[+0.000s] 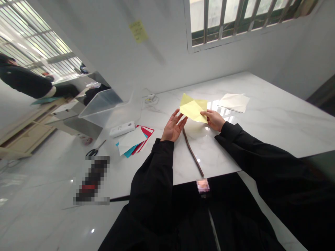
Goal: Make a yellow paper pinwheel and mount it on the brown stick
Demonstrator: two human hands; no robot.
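Observation:
A creased sheet of yellow paper (193, 108) is held up over the white table, pinched at its right edge between the thumb and fingers of my right hand (215, 120). My left hand (172, 128) is beside the sheet's lower left edge, palm turned up and fingers apart. Whether its fingertips touch the paper I cannot tell. Below the hands, a thin dark brown cord-like strip (192, 151) lies on the table and runs toward the front edge.
Left of me lie red, blue and white sheets (133, 141), a white oblong device (122, 129) and black-handled scissors (92, 152). Behind them stands a clear plastic bin (104, 104). Pale sheets (233, 102) rest at the back right. Another person (26, 78) is at the far left.

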